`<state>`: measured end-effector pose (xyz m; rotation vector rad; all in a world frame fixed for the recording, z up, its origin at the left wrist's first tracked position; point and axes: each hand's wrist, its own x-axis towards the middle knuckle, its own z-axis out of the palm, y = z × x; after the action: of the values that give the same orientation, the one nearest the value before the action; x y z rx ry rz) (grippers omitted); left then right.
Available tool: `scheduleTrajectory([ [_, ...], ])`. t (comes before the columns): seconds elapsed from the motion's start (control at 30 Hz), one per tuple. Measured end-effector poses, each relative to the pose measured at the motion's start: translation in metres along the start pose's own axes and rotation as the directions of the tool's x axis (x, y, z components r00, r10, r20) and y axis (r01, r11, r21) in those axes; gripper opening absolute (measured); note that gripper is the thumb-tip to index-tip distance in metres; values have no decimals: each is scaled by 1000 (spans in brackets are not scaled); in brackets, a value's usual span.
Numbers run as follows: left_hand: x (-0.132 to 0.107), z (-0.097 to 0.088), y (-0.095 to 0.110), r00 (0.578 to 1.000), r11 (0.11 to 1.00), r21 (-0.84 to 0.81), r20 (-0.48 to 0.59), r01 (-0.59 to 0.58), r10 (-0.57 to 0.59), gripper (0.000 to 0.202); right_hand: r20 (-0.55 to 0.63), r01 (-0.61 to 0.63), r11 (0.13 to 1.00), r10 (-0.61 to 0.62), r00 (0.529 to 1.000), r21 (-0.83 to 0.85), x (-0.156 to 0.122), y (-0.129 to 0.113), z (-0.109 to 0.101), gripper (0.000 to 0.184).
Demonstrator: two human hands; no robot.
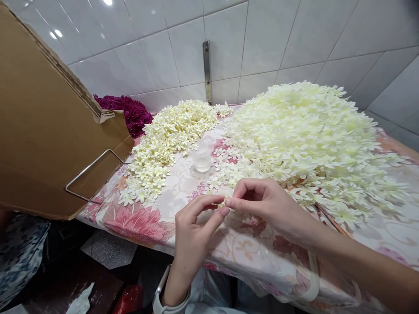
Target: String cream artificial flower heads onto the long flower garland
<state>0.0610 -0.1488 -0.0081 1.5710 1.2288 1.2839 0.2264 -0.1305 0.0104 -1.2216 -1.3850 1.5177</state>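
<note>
In front of me, the fingertips of my left hand [196, 226] and my right hand [262, 200] meet in a pinch above the table's near part. Whatever small thing lies between them is hidden by the fingers. Just beyond my right hand spreads a large heap of pale greenish-white artificial flowers [304, 126]. A smaller pile of cream-white flower heads [173, 131] lies farther off to the left. Between the two piles stands a small clear cup [202, 160]; I cannot tell what it contains. A watch [172, 296] is on my left wrist.
A floral cloth [140, 222] covers the table. At left a big cardboard box [55, 113] stands beside a bent metal handle [83, 174]. Dark magenta flowers [129, 111] lie behind the box. A metal bracket [207, 72] is fixed to the tiled wall [268, 30].
</note>
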Motion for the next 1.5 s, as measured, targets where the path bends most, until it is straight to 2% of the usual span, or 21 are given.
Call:
scheduleTrajectory([
  [0.1, 3, -2, 0, 994, 986, -139, 73, 95, -86, 9, 54, 57, 997, -54, 997, -51, 0, 0, 0, 24],
  [0.23, 7, -7, -4, 945, 898, -308, 188, 316, -268, 6, 69, 153, 958, -140, 988, -244, 1, 0, 1, 22],
  [0.33, 9, -9, -7, 907, 854, -315, 217, 415, -361, 8, 96, 244, 902, -224, 970, -356, 3, 1, 0, 18],
  [0.4, 9, -8, -6, 901, 857, -286, 203, 428, -383, 6, 104, 288, 866, -269, 957, -409, 4, 1, -1, 15],
  [0.47, 9, -7, -4, 916, 881, -255, 155, 399, -370, 11, 109, 305, 839, -287, 952, -451, 4, 1, -2, 15],
  [0.53, 9, -5, -3, 945, 922, -208, 68, 326, -319, 25, 82, 295, 813, -295, 952, -502, 4, 0, -3, 16],
  [0.6, 9, -3, -3, 973, 969, -114, -38, 221, -227, 34, 12, 283, 767, -338, 941, -576, 4, -2, -2, 17],
  [0.67, 9, 1, -4, 985, 993, 28, -131, 113, -109, 35, -53, 287, 696, -423, 905, -659, 3, -3, -1, 16],
  [0.8, 9, 7, -7, 971, 951, 308, -226, -6, 79, 35, -89, 298, 573, -550, 830, -764, 4, -4, 1, 15],
  [0.9, 11, 6, -8, 937, 890, 456, -309, -4, 162, 33, -159, 233, 523, -599, 785, -820, 6, -5, -4, 16],
  [0.97, 13, 2, -9, 919, 862, 506, -352, 27, 177, 31, -198, 181, 487, -627, 753, -855, 7, -5, -9, 16],
  [1.07, 14, -5, -12, 942, 838, 545, -290, 16, 170, 23, -184, 145, 381, -704, 687, -913, 10, -1, -14, 13],
  [1.13, 14, -9, -13, 951, 783, 616, -179, -91, 252, 19, -131, 142, 289, -748, 651, -947, 12, 3, -14, 23],
  [1.23, 13, -9, -13, 926, 670, 682, 30, -293, 375, 16, -38, 184, 201, -768, 639, -962, 13, 9, -9, 26],
  [1.3, 12, -8, -12, 923, 650, 670, 152, -359, 354, 11, 7, 239, 194, -761, 648, -951, 13, 10, -6, 20],
  [1.37, 11, -7, -11, 934, 669, 654, 203, -353, 295, 6, 22, 289, 229, -749, 663, -930, 11, 9, -4, 19],
  [1.43, 11, -6, -8, 956, 732, 616, 160, -291, 245, 7, 5, 345, 315, -731, 683, -884, 8, 5, -2, 19],
  [1.47, 10, -7, -7, 969, 781, 574, 121, -245, 215, 7, -16, 365, 388, -703, 711, -846, 6, 2, -1, 18],
  [1.5, 9, -7, -5, 980, 832, 519, 82, -197, 181, 7, -39, 369, 479, -650, 759, -796, 4, -1, 0, 16],
])
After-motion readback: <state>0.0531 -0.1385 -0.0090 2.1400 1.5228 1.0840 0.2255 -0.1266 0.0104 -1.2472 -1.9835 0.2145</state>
